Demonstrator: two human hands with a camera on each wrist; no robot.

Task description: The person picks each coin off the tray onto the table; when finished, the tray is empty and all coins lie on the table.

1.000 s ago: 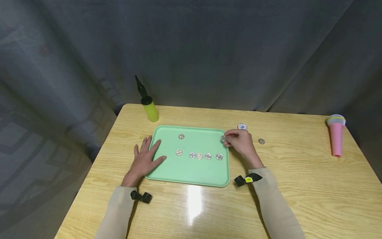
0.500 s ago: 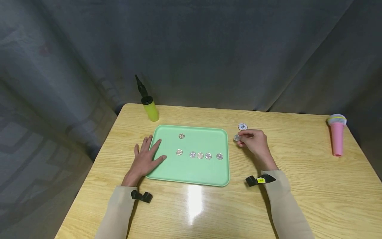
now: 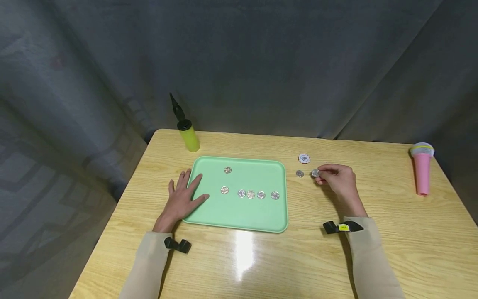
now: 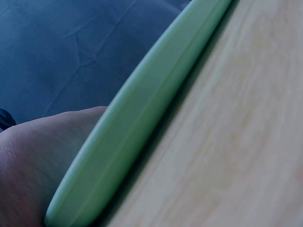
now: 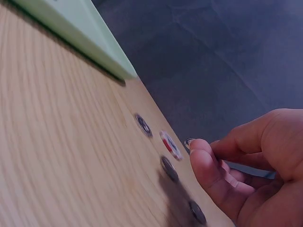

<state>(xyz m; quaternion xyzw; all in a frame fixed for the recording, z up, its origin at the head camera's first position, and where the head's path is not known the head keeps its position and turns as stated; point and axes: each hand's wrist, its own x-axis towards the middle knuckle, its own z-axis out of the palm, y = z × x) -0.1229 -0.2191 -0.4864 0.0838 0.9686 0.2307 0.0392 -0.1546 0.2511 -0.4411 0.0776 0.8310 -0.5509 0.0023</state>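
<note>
A mint-green tray (image 3: 209, 207) lies mid-table with several silver coins (image 3: 251, 194) on it, most in a row and one (image 3: 228, 170) farther back. My left hand (image 3: 184, 197) lies flat, fingers straight, over the tray's left rim (image 4: 142, 109). To the right of the tray, my right hand (image 3: 320, 173) pinches a silver coin (image 3: 315, 173) between thumb and forefinger (image 5: 201, 161), low over the table. Another coin (image 3: 300, 174) lies on the wood just left of it. A red-and-white chip (image 3: 304, 158) sits behind them.
A yellow hand pump (image 3: 188, 137) with a black nozzle stands at the back left. A pink toy microphone (image 3: 422, 170) stands near the right edge. The right wrist view shows more coins (image 5: 169, 168) on the wood by my hand. Grey curtain hangs behind the table.
My right hand moved right from the tray's right edge, carrying a coin off it. A coin now lies on the wood and the hand pinches one farther right. The left hand stayed put.
</note>
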